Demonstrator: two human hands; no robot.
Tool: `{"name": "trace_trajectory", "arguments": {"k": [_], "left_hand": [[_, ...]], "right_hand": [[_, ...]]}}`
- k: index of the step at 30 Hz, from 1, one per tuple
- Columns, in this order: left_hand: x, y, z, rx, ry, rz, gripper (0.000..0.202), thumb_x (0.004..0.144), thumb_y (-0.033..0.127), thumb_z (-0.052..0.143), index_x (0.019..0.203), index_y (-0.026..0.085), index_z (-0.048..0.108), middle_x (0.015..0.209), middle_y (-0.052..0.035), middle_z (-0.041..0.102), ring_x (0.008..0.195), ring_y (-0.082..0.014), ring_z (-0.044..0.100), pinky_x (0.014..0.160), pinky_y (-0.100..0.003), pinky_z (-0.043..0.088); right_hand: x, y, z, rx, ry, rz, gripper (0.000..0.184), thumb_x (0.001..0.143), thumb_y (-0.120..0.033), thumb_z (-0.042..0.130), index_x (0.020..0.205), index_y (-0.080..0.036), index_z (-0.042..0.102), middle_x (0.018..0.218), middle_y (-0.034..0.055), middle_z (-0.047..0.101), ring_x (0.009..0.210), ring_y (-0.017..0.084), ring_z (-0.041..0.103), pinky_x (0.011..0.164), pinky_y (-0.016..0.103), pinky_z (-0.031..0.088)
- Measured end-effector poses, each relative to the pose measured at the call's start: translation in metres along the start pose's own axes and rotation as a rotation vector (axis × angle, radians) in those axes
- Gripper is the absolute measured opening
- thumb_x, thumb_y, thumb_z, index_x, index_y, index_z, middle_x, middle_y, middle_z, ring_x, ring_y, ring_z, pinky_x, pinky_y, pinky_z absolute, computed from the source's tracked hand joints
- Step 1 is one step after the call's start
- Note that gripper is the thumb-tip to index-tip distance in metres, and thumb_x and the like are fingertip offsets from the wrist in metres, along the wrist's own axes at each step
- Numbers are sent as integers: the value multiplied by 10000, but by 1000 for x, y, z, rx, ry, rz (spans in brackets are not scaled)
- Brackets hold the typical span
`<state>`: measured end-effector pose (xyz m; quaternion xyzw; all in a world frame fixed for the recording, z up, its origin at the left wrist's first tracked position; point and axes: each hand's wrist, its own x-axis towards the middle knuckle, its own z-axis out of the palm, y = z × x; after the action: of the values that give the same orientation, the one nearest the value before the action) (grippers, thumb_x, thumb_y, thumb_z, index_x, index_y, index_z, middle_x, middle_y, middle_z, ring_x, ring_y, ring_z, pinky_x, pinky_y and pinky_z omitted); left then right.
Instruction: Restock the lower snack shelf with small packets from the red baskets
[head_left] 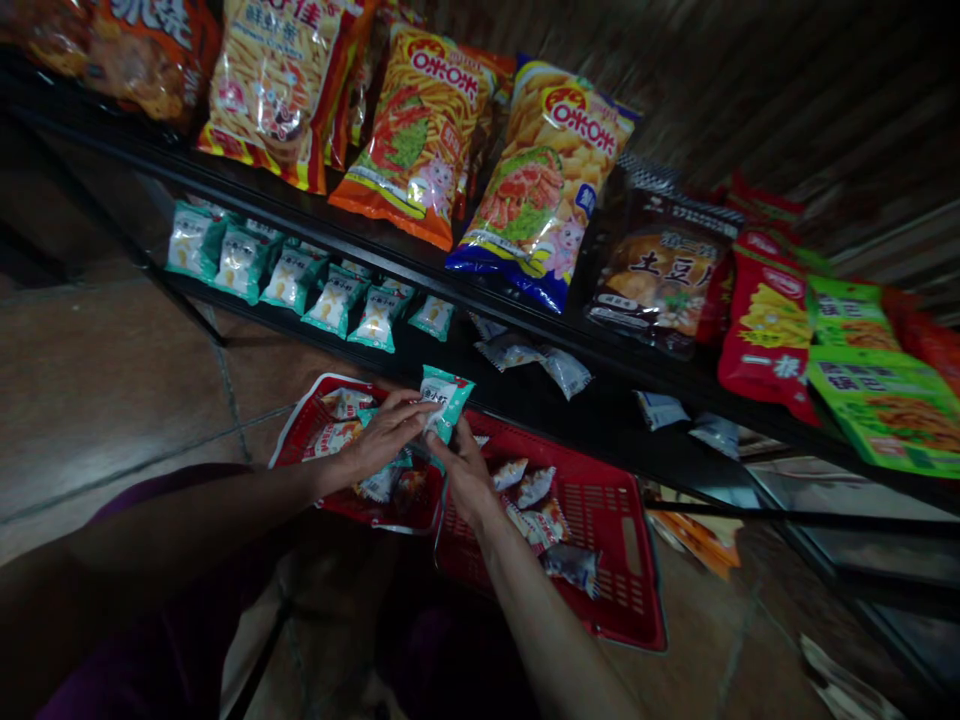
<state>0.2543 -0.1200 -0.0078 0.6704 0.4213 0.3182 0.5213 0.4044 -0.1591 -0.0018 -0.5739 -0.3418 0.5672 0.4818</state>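
Note:
Both my hands meet over two red baskets on the floor and grip one small teal snack packet (445,399). My left hand (382,440) pinches the packet's left side. My right hand (466,470) holds its lower edge from beneath. The left red basket (300,430) holds several small packets. The right red basket (622,560) holds a few white and dark packets. Just beyond my hands runs the lower black shelf (525,400), where a row of matching teal packets (300,280) stands at the left.
Loose white packets (525,355) lie further right on the lower shelf. The upper shelf carries large snack bags: orange (412,130), blue (544,180), dark brown (660,270), red (765,330) and green (877,400). Brown floor tiles (105,380) spread to the left.

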Motion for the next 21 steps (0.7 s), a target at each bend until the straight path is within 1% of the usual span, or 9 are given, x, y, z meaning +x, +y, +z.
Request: {"name": "trace_trajectory", "arguments": {"k": [2,5,7,8,10,12,14,18,21], "left_hand": [[-1,-1,2,42,-4,29,395,916,379,385,1209,226,600,1290,-76,478,1228,-192,452,1064,-355,363],[1,-2,3,106,84,24,404,891,376,441,1236,209,567,1311,-89,488,1251,-210,431,1086,-378,330],[2,-2,2,113,135,-72,459,867,373,481,1284,185,513,1338,-111,483,1267,-230,421,1093,-402,316],[2,-2,1,86,123,-139,491,857,371,495,1307,174,484,1347,-121,485,1264,-238,430,1085,-408,326],[2,-2,0,-17,46,-274,521,844,366,511,1326,174,455,1333,-123,515,1218,-246,488,1039,-408,383],[2,-2,0,-123,1,-373,490,837,346,515,1297,183,480,1272,-112,572,1142,-250,554,973,-401,445],[4,-3,3,-173,44,-428,439,824,303,525,1245,179,524,1212,-109,610,1079,-257,593,921,-403,479],[22,-4,11,-166,195,-410,378,797,189,532,1174,174,560,1164,-106,625,1051,-243,605,917,-398,484],[46,-6,17,-125,280,-335,421,791,129,521,1210,175,532,1151,-97,623,1053,-222,597,946,-391,468]], "right_hand": [[2,4,-1,86,29,25,533,705,-306,720,1211,-271,556,1143,7,666,970,164,626,904,319,478],[7,6,-3,231,80,91,494,681,-290,729,1154,-256,588,1089,16,693,879,171,654,834,334,516],[11,6,-4,293,100,120,488,663,-291,740,1129,-247,600,1063,25,705,881,189,663,823,354,527],[12,6,-4,307,104,122,488,656,-293,747,1120,-246,604,1059,28,708,893,196,665,825,360,530],[14,8,-4,306,103,114,494,645,-303,758,1112,-249,607,1063,28,710,911,202,667,830,366,534],[17,13,-4,277,110,122,500,641,-327,765,1109,-249,606,1039,29,718,893,208,676,820,376,543],[21,20,-5,244,118,127,511,652,-365,758,1123,-244,601,1013,35,725,864,212,685,806,393,550],[44,28,-9,210,166,40,549,665,-400,742,1167,-246,584,1043,41,714,910,218,681,807,397,554],[74,26,-12,211,226,13,606,601,-364,773,1162,-233,583,991,37,722,884,218,686,803,392,557]]}}
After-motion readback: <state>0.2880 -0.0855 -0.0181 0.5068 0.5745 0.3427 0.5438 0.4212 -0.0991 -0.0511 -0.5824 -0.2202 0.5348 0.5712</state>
